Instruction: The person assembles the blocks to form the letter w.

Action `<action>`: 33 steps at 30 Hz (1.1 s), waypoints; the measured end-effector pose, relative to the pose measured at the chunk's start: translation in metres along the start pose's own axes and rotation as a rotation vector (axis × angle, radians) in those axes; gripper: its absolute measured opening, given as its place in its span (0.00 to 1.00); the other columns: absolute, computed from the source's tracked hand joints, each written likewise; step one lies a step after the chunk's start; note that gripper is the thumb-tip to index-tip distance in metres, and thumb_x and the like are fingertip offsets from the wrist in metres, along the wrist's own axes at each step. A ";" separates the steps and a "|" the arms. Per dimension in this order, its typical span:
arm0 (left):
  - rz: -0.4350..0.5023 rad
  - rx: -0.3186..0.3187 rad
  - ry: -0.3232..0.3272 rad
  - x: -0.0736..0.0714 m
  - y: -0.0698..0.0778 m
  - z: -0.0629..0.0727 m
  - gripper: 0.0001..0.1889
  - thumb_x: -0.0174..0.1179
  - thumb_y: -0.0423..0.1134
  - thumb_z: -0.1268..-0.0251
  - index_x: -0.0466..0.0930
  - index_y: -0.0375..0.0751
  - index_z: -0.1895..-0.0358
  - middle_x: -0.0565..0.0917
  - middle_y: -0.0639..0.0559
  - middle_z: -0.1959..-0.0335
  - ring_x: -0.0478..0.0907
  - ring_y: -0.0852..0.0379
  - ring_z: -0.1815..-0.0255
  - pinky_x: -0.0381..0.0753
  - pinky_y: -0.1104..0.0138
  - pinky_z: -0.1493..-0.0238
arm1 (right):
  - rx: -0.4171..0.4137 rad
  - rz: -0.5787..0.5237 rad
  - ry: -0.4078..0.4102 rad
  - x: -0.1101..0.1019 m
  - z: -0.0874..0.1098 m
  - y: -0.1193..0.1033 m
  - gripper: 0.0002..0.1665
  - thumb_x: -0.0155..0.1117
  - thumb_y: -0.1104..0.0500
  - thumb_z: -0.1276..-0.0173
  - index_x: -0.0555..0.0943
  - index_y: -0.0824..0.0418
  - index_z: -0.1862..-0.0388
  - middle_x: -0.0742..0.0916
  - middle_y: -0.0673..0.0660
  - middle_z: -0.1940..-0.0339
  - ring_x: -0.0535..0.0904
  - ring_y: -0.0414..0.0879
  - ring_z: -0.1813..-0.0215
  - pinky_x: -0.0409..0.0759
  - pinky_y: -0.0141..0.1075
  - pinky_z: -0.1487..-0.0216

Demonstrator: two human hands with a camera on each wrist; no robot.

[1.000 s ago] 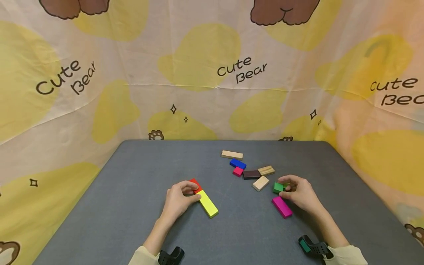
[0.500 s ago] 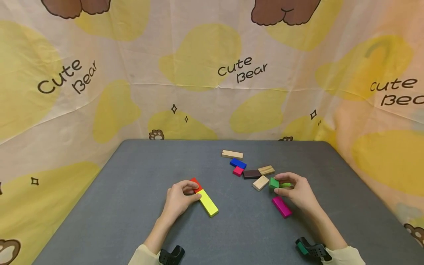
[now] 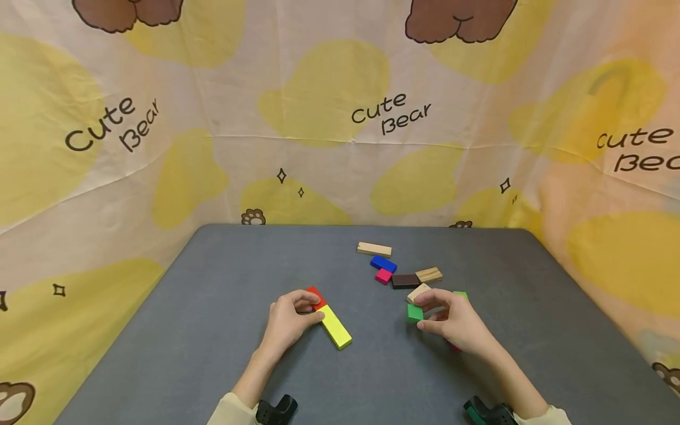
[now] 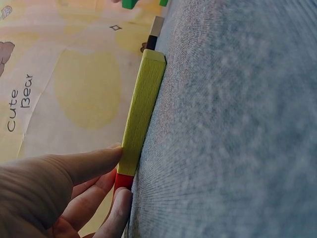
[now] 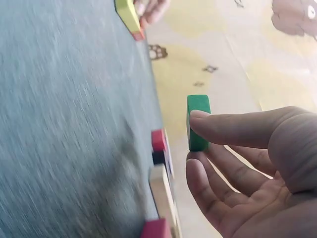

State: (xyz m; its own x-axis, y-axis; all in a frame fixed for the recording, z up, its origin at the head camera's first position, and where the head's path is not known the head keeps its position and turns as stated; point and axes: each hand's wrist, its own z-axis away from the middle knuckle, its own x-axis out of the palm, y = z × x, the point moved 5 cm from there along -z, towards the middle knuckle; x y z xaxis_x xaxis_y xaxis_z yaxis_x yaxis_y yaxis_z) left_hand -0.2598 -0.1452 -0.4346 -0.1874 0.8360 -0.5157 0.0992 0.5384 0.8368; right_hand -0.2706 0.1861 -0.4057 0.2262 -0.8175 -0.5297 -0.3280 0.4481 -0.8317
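Note:
In the head view, my left hand (image 3: 287,319) is at a red block (image 3: 317,298) and a yellow block (image 3: 336,327) lying end to end on the table. Its fingers are on the red block and its thumb touches the yellow one near the joint. My right hand (image 3: 459,321) pinches a small green block (image 3: 415,313) between thumb and fingers. The right wrist view shows the green block (image 5: 198,121) held off the table. Below the right hand, a magenta block (image 5: 156,229) is mostly hidden in the head view.
Farther back lie pale wooden blocks (image 3: 374,249), a blue block (image 3: 383,264), a pink block (image 3: 383,276) and a dark brown block (image 3: 405,281). A light green block (image 3: 461,294) shows behind the right hand. Patterned cloth (image 3: 319,118) hangs beyond the grey table (image 3: 239,260).
My right hand has carried the green block left, away from the light green block, and now covers most of the magenta block. The left hand stays in place on the red and yellow blocks.

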 end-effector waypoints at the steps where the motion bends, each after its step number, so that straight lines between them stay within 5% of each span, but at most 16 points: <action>1: -0.001 0.001 0.000 0.000 0.000 0.000 0.14 0.78 0.34 0.52 0.87 0.43 0.60 0.88 0.52 0.64 0.84 0.56 0.61 0.82 0.58 0.56 | -0.004 0.002 -0.023 0.004 0.000 -0.002 0.21 0.77 0.68 0.45 0.83 0.61 0.52 0.85 0.53 0.55 0.82 0.50 0.55 0.83 0.38 0.57; 9: 0.010 0.003 -0.006 -0.001 0.001 -0.001 0.15 0.78 0.34 0.52 0.86 0.42 0.59 0.87 0.52 0.63 0.84 0.56 0.61 0.82 0.59 0.55 | 0.018 -0.004 -0.161 0.024 -0.002 -0.005 0.21 0.76 0.68 0.45 0.83 0.61 0.51 0.85 0.52 0.56 0.80 0.51 0.55 0.82 0.38 0.57; 21: 0.018 -0.019 0.006 -0.003 -0.002 -0.003 0.15 0.78 0.34 0.52 0.86 0.44 0.59 0.87 0.54 0.63 0.84 0.58 0.61 0.82 0.61 0.55 | 0.028 -0.060 -0.221 0.040 -0.006 -0.006 0.26 0.76 0.74 0.49 0.81 0.66 0.50 0.85 0.58 0.54 0.81 0.51 0.62 0.82 0.35 0.67; 33: 0.021 -0.008 0.002 0.000 -0.001 -0.002 0.15 0.78 0.33 0.53 0.86 0.42 0.59 0.87 0.52 0.63 0.84 0.56 0.61 0.82 0.60 0.55 | 0.045 -0.116 -0.292 0.067 -0.011 -0.016 0.21 0.75 0.73 0.47 0.83 0.64 0.54 0.86 0.56 0.59 0.83 0.50 0.69 0.78 0.34 0.74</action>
State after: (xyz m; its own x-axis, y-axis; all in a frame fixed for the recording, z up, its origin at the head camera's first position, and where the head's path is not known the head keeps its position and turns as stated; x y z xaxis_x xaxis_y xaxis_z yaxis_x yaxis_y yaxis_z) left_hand -0.2616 -0.1458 -0.4352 -0.1877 0.8467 -0.4978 0.0948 0.5201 0.8488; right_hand -0.2600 0.1207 -0.4262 0.5159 -0.7283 -0.4510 -0.2450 0.3791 -0.8923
